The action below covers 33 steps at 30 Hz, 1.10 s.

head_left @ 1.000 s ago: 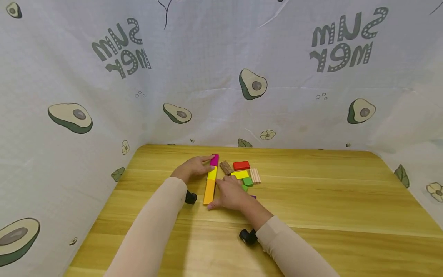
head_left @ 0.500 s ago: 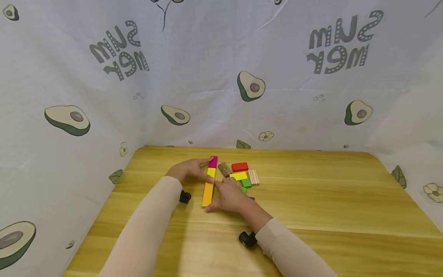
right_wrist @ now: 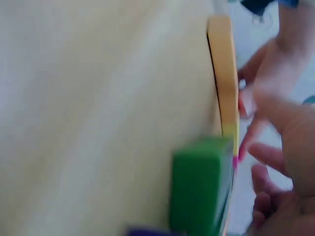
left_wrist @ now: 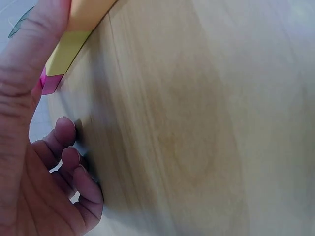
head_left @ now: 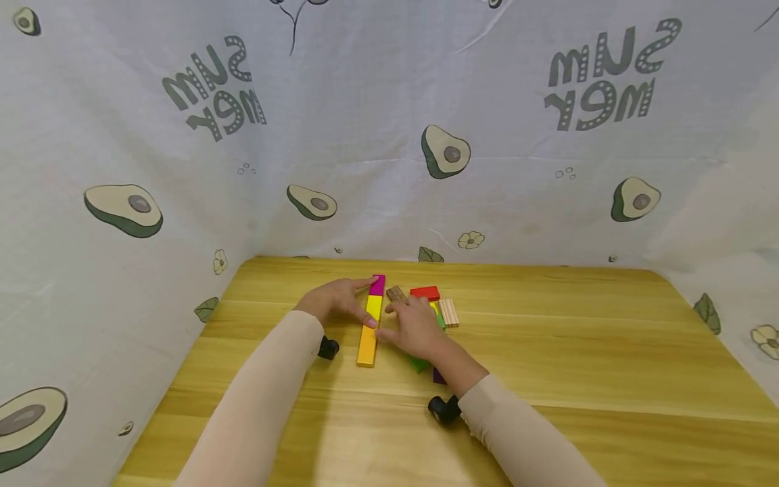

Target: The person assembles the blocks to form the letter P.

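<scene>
A wood-grain tabletop (head_left: 578, 338) with rounded far corners is observed. It is bordered at the back and both sides by a white fabric backdrop (head_left: 365, 101), in which shallow creases are noted. Halved-avocado prints (head_left: 446, 151) are scattered across the cloth, interspersed with flower prints (head_left: 471, 240) and leaf prints (head_left: 431, 255). Grey "SUMMER" lettering (head_left: 599, 105) is displayed twice, mirror-reversed, split over two lines.

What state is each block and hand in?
Magenta rectangular block: flat, row's far end
Yellow rectangular block: flat, row's middle
Orange rectangular block: flat, row's near end
Red rectangular block: flat, loose
Pale striped wooden block: flat, loose
Brown wooden block: partly hidden
Loose yellow block: mostly hidden
Green blocks: partly hidden
Dark purple block: partly hidden
Left hand: finger at magenta, thumb at orange
Right hand: over loose blocks
</scene>
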Motion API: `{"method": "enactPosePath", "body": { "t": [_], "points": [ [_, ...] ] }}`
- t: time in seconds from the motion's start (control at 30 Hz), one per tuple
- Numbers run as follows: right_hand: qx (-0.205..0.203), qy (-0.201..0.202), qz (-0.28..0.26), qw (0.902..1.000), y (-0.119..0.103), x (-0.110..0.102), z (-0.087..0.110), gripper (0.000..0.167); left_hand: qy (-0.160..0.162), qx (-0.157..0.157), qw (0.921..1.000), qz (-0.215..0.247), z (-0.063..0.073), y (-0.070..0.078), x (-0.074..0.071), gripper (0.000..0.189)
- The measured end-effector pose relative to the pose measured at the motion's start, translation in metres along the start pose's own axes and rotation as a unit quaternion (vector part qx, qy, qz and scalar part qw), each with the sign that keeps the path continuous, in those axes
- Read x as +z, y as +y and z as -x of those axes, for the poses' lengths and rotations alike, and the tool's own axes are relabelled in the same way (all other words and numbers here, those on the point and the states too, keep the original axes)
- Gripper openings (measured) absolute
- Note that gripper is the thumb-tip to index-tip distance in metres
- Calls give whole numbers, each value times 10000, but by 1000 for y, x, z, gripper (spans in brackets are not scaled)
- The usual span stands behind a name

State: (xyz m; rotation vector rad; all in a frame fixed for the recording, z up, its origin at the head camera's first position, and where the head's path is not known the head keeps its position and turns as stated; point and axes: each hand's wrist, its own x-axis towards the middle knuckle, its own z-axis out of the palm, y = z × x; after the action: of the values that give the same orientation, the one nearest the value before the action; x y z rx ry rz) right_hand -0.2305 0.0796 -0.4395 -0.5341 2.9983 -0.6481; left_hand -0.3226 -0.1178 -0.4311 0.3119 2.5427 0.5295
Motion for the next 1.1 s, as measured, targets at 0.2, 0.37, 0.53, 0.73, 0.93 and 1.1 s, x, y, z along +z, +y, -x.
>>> {"method": "enactPosePath", "body": {
  "t": [0.2, 0.37, 0.53, 0.73, 0.93, 1.1],
  "points": [
    [350, 3, 485, 9982, 17, -9, -19, 51, -48, -179, 9998, -20, -3, 4, -3, 113],
    [335, -631, 686, 9951, 20, -11, -38, 60, -65, -336, 9987, -368, -5, 8, -9, 112],
    [565, -1085, 523, 9911, 21, -11, -48, 68, -142, -371, 9987, -330, -8, 13, -11, 112],
    [598, -961, 551, 9920, 19, -17, -42, 62, -189, -378, 9980, -461, -11, 15, -12, 111],
    [155, -442, 536, 9975, 9, -21, -15, 68, -102, -446, 9978, -476, -9, 15, -12, 111],
    [-504, -517, 61, 9974, -11, -13, 19, 66, -70, -462, 9974, -544, -5, 16, -11, 111]
  ]
}}
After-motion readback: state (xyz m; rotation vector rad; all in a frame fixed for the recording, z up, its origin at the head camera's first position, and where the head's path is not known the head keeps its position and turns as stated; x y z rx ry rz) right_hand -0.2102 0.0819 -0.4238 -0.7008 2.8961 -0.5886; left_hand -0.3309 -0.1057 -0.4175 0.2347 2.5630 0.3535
